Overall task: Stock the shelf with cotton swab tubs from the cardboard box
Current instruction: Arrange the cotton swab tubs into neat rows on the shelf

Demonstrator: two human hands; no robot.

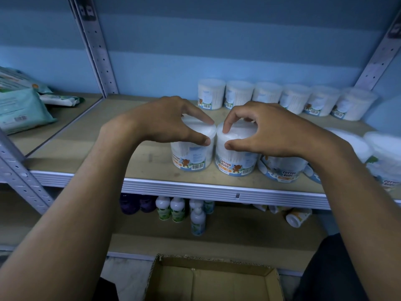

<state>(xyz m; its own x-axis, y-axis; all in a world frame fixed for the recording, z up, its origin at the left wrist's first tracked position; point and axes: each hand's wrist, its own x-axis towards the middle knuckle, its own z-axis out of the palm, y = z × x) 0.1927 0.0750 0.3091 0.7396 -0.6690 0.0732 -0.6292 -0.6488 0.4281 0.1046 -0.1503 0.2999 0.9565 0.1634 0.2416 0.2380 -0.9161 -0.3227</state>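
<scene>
Both hands are up on the shelf (91,168), each gripping a cotton swab tub from above. The left hand (167,120) has its fingers curled over the lid of the left tub (191,157), thumb on the near edge of the lid. The right hand (260,129) clamps the right tub (235,161) the same way, forefinger bent onto the lid, thumb pressed against the front. The two tubs stand upright near the shelf's front edge, side by side and touching or very nearly so; the gap is hard to judge under the fingers.

To the right, more tubs (282,170) crowd the front edge, blurred, one seemingly tilted. Along the back wall runs a back row (282,98) of six tubs, upright, shoulder to shoulder.

Down below, the cardboard box (212,281) sits open at the bottom of the view, and what shows of its floor is bare. The lower shelf holds small bottles (178,209), one lying on its side at the right. On the left bay lie packs of wipes (19,109).
</scene>
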